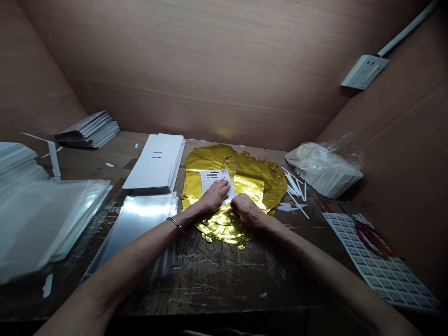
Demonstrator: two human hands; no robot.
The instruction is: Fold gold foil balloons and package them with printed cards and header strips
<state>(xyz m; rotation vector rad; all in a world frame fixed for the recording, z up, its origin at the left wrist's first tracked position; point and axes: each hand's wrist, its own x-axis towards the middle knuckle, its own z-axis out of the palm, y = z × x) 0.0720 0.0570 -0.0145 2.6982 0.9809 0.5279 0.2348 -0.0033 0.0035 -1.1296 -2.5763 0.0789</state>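
Note:
A pile of flat gold foil balloons (245,175) lies in the middle of the table, with small tabs along its edges. On top of it rests a white printed card (229,193) with a hang hole at its upper edge. My left hand (216,193) lies on this card, fingers stretched forward over its surface. Just right of the card's lower corner, my right hand (248,211) is closed, with its fingertips down against the gold foil. What is pinched in them is hidden.
Left of the foil are stacked white cards (154,161) and clear plastic sleeves (140,224); more sleeves (45,219) lie far left. On the right are white strips (294,184), a plastic-wrapped stack (325,170), a sticker sheet (378,266) and red-handled scissors (373,240).

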